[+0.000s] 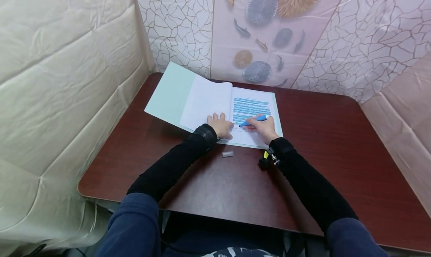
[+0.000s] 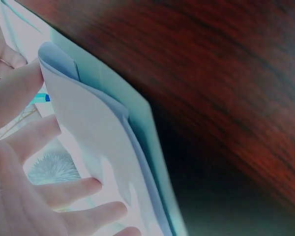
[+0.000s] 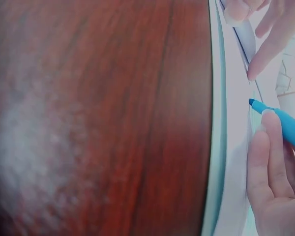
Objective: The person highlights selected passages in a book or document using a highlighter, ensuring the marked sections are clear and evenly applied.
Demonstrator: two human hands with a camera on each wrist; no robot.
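A folder (image 1: 167,96) with pale green covers lies spread on the table, holding white pages. My left hand (image 1: 220,127) rests on the pages near the fold, its fingers spread; in the left wrist view the turned pages (image 2: 88,118) curl up beside the fingers. My right hand (image 1: 266,130) pinches a blue highlighter (image 1: 254,120) between thumb and fingers. Its tip (image 3: 251,102) points at the right-hand page (image 1: 250,137), just below the lowest highlighted lines. Blue strokes (image 1: 251,109) cover the upper part of the printed text there.
Below the folder, a small grey cylindrical piece (image 1: 227,154) lies on the dark red wooden table (image 1: 323,137). A small black and yellow object (image 1: 264,161) is beside my right wrist. Patterned fabric (image 1: 182,21) hangs behind the table, and pale padded cloth (image 1: 67,81) at the left.
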